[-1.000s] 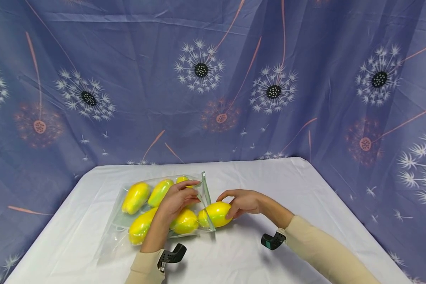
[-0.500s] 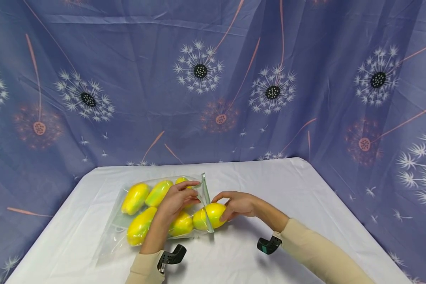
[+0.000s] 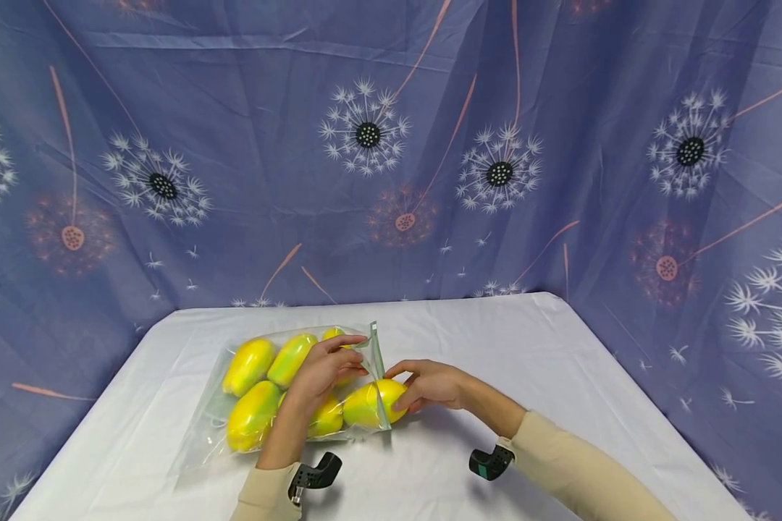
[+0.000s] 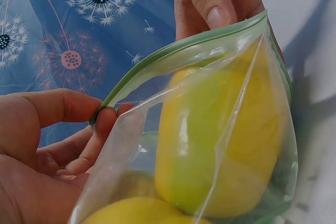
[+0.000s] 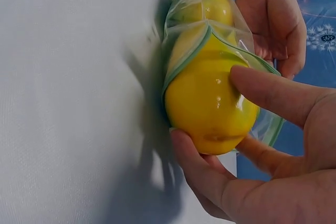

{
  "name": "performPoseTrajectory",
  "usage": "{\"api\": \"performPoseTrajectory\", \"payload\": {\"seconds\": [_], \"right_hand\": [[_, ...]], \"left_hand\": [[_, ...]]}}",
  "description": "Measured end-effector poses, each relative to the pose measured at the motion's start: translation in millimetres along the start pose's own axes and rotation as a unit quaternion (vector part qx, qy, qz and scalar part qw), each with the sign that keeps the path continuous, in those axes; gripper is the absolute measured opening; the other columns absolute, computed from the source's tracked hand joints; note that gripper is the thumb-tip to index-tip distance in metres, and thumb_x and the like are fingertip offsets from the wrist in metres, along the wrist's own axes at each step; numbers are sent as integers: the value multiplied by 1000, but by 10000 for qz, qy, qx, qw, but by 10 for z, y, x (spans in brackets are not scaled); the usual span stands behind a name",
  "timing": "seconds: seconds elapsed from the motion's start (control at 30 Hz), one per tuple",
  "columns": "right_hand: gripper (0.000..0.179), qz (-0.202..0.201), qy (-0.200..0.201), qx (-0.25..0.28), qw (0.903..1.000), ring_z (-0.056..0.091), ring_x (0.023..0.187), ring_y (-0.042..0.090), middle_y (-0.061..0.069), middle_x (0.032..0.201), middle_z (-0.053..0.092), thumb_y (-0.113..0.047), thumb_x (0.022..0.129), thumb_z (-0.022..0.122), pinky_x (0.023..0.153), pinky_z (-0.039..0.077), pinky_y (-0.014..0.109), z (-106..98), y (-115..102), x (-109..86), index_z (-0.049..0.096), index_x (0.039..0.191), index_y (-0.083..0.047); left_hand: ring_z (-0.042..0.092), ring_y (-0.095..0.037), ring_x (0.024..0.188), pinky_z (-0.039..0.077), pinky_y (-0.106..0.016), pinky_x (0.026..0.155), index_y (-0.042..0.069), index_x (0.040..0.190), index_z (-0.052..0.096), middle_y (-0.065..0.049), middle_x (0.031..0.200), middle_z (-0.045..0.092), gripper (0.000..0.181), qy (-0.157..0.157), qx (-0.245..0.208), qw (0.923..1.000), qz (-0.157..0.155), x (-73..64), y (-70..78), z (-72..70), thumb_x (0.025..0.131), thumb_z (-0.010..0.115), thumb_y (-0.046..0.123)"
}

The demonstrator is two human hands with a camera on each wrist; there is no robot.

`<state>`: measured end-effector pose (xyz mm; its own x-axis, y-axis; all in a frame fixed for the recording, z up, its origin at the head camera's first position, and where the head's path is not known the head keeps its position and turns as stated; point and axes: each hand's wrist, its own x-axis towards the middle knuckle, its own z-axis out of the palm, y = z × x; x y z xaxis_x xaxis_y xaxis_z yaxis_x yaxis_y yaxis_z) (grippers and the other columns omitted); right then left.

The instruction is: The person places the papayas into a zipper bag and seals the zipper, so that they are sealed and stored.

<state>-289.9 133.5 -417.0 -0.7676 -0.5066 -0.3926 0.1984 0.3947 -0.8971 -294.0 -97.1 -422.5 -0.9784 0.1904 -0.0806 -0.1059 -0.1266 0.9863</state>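
Observation:
A clear zip-top bag (image 3: 198,450) lies on its side, its green-edged mouth facing right. Inside are several oblong yellow-green fruits, among them a near-left fruit (image 3: 253,418). My left hand (image 3: 322,370) reaches over the bag and, in the left wrist view, pinches the green rim (image 4: 137,71) between thumb and finger, lifting that side. One oblong fruit (image 5: 210,103) sits in the mouth, mostly within the bag, its right end sticking out. My right hand (image 3: 435,385) holds that end, thumb on one side and fingers on the other. The left forearm partly hides other fruits.
A white cloth covers the table (image 3: 495,340). Behind and at both sides hangs a blue curtain (image 3: 267,145) with dandelion prints. Each wrist wears a black camera mount, such as the right mount (image 3: 491,463).
My right hand has moved left, pushing the fruit deeper through the bag's mouth. The near fruits inside have shifted a little left. The left hand keeps its place at the rim.

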Motion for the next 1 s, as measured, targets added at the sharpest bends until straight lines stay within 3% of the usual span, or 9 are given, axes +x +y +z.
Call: {"api": "performPoseTrajectory", "payload": {"seconds": [0.37,0.63,1.0], "right_hand": [[49,-205,0,393,9990,72,95,24,15,116,70,-7,84,74,92,60,43,50,26,-8,55,129,3],[43,-230,81,606,9979,72,93,24,15,114,71,-8,85,72,91,60,42,63,57,-8,55,123,4],[39,-364,354,225,9985,67,81,22,11,96,70,-19,87,77,82,62,39,154,70,9,65,121,-4]], "left_hand": [[68,-23,77,63,-37,83,-6,134,61,-15,99,64,41,-68,-23,10000,69,3,-26,-13,93,63,1],[68,-22,77,62,-36,83,-6,135,60,-10,92,64,42,-43,-12,10000,33,-2,-26,-8,94,62,0],[67,-21,75,63,-34,80,-7,135,59,-9,90,63,42,21,26,10000,71,5,-34,5,93,62,-1]]}}
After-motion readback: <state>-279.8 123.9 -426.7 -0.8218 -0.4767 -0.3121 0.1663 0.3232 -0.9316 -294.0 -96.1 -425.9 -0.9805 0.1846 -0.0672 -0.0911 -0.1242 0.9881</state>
